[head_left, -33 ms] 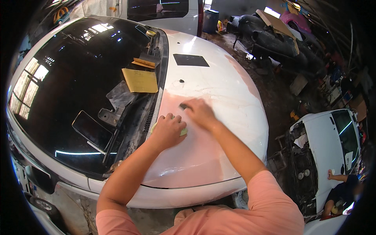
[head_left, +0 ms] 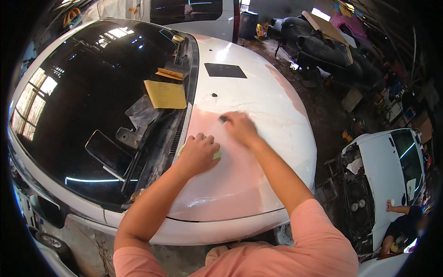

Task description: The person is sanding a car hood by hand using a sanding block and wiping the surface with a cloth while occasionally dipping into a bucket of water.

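Observation:
A white car hood (head_left: pixel 277 157) has pink, dull patches (head_left: pixel 221 194) in its near half and along the far right edge. My left hand (head_left: pixel 200 152) rests on the pink patch beside the windscreen edge, fingers curled over a pale yellow-green pad (head_left: pixel 216 155). Above and to its right, my right hand (head_left: pixel 240 124), blurred, grips a small dark block (head_left: pixel 224 118) against the pink area. A black flat sheet (head_left: pixel 225 71) lies farther up the hood, above a small dark opening (head_left: pixel 214 95).
Yellow sheets (head_left: pixel 164 94), a clear bag (head_left: pixel 140 112) and a phone (head_left: pixel 110 153) lie on the windscreen side. A dismantled white car (head_left: pixel 378 171) stands at right, with another person (head_left: pixel 401 226) working beside it. Dark car parts (head_left: pixel 314 46) are piled behind.
My right hand and the dark block have moved slightly up and to the right along the hood. My left hand stays in nearly the same place.

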The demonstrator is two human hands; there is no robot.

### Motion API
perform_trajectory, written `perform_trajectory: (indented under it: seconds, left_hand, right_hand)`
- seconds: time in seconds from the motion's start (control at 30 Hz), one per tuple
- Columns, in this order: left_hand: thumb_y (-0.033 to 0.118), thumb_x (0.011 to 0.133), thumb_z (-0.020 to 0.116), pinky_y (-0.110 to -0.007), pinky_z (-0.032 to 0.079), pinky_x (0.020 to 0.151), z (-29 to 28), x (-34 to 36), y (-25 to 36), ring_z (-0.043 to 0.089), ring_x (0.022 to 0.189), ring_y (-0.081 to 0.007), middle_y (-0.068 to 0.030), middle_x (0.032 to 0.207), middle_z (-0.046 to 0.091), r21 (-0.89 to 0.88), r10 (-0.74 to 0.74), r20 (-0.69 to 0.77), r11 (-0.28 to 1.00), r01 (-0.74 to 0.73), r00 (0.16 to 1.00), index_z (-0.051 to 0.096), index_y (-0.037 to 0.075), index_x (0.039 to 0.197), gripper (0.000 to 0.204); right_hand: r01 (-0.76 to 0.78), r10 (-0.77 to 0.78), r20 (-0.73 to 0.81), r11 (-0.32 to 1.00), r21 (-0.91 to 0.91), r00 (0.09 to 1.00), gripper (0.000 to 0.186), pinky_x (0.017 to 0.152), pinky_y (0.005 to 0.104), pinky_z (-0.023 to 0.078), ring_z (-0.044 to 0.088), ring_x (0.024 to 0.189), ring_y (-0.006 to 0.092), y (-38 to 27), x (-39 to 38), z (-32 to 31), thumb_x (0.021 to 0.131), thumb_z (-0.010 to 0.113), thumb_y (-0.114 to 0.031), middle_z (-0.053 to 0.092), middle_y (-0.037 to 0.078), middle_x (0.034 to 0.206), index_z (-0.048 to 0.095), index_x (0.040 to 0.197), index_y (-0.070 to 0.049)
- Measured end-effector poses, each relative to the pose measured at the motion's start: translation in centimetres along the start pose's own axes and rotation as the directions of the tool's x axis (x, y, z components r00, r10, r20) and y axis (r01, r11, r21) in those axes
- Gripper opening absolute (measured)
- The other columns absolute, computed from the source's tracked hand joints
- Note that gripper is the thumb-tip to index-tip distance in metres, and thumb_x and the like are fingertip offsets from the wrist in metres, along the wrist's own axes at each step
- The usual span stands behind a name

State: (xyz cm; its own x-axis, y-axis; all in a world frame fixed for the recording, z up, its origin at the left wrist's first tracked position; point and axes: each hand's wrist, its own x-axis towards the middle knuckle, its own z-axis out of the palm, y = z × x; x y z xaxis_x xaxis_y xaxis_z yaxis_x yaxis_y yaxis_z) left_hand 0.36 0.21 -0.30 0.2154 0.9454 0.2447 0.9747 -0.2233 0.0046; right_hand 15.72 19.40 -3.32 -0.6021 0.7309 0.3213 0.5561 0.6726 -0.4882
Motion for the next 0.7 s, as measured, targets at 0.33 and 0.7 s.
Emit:
perform_trajectory:
  seconds: [0.33,0.7]
  left_hand:
    - [0.040,0.088,0.076,-0.049,0.052,0.086,-0.2,0.5,0.3,0.064,0.107,-0.0313,-0.0058,0.110,0.068,0.002,0.017,0.013,1.000,-0.017,1.000,0.073,0.014,0.100,0.028]
    - [0.039,0.089,0.075,-0.049,0.052,0.086,-0.2,0.4,-0.2,0.063,0.107,-0.0317,-0.0057,0.111,0.068,0.010,-0.014,0.034,1.000,0.014,0.999,0.074,0.014,0.103,0.029]
  right_hand:
    - [-0.267,0.248,-0.129,0.950,-0.160,0.960,0.034,0.100,0.0532,0.054,0.062,0.120,0.0385,2.5,0.3,-0.9,0.098,0.062,-0.025,0.070,0.014,0.125,0.070,0.129,-0.013]
    - [-0.222,0.196,-0.125,0.941,-0.255,0.973,0.033,0.097,0.0528,0.055,0.063,0.117,0.0396,0.9,-1.7,0.8,0.100,0.058,-0.025,0.071,0.015,0.124,0.070,0.128,-0.012]
